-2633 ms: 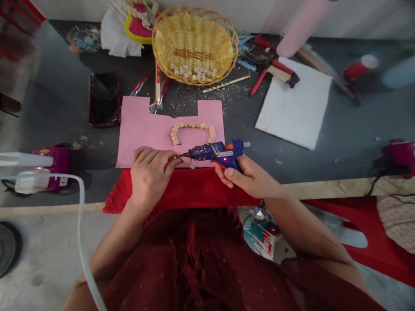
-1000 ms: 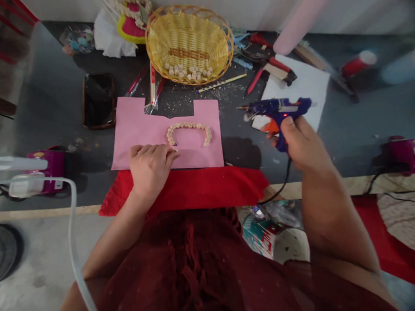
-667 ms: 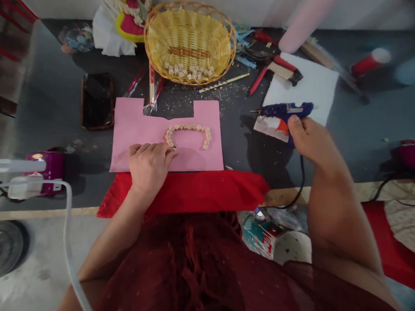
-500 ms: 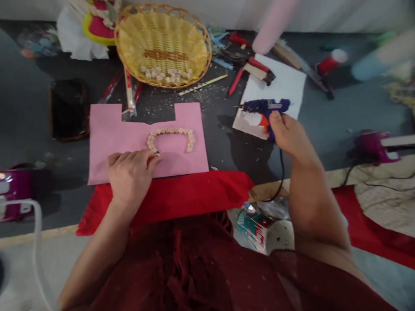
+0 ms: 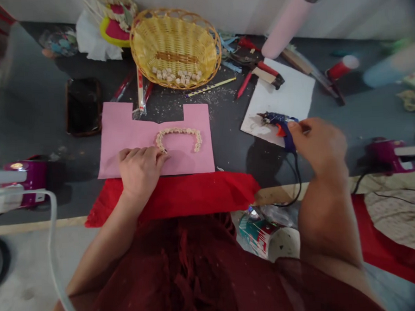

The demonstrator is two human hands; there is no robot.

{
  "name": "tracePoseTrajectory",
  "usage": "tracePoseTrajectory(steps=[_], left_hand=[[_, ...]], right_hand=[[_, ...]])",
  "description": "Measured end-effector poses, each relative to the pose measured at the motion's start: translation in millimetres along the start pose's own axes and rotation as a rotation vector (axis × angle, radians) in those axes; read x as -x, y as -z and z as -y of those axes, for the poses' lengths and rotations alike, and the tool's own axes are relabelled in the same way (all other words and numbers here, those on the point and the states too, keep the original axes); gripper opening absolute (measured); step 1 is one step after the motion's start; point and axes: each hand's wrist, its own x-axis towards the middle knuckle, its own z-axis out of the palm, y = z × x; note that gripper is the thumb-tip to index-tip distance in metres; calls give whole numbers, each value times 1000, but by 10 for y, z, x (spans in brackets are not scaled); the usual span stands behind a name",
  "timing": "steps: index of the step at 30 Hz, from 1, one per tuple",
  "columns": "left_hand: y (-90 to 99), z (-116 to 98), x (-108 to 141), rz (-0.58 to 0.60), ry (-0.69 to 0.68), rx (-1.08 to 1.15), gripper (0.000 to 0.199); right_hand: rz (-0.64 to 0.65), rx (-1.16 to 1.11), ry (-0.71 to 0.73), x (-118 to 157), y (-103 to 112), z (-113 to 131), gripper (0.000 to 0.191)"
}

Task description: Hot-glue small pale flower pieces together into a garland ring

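On the pink sheet [image 5: 190,163] lies a curved strand of small beige bead-like pieces [image 5: 178,130], bent into an open arch. My left hand [image 5: 140,170] is closed at the arch's left end, pinching it between thumb and fingertips. A small dark spot shows at that pinch; its kind is unclear. At the right, a dark blue glue gun [image 5: 275,118] with an orange trigger is down on the white board [image 5: 291,93], nozzle pointing left. My right hand [image 5: 320,142] has thumb and fingers at the gun's rear end, off its handle.
Behind the pink sheet stands a yellow wicker basket [image 5: 175,36] holding several small beige pieces. Pliers [image 5: 267,71], a pink bottle [image 5: 287,23] and a red-capped tube [image 5: 342,67] stand or lie at the back right. A dark tray [image 5: 83,108] sits left. Red cloth [image 5: 202,193] hangs over the front edge.
My right hand has lowered the glue gun onto the white board and shifted from its handle to its rear end. My left hand keeps its pinch at the strand. The view has shifted slightly.
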Motion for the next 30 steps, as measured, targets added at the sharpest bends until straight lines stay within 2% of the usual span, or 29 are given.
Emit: tracePoseTrajectory(steps=[4,7,11,13,15,18,21,25,30], left_hand=[[7,22,1,-6,-35,5,39],[18,63,26,-22,-51,70,38],[85,142,119,20,-82,108,30],[133,190,180,47,-115,105,24],[171,239,233,65,-167,108,19],[198,307,282,92,-247,130,23],[209,365,297,107,-308,151,22],[241,448,240,158,-397,204,26],[236,533,-9,155,-413,195,33]], right_hand=[[-163,-117,159,241,150,187,19],[-232,-265,339,489,239,446,19],[-135,-506,612,889,239,977,22],[-41,-563,767,1080,210,1283,19],[49,-561,852,1230,172,1575,17],[118,-505,853,1341,88,1924,18],[166,-489,798,1348,-29,2123,22],[214,-514,780,1335,-162,2208,25],[155,-446,749,1366,-199,2246,25]])
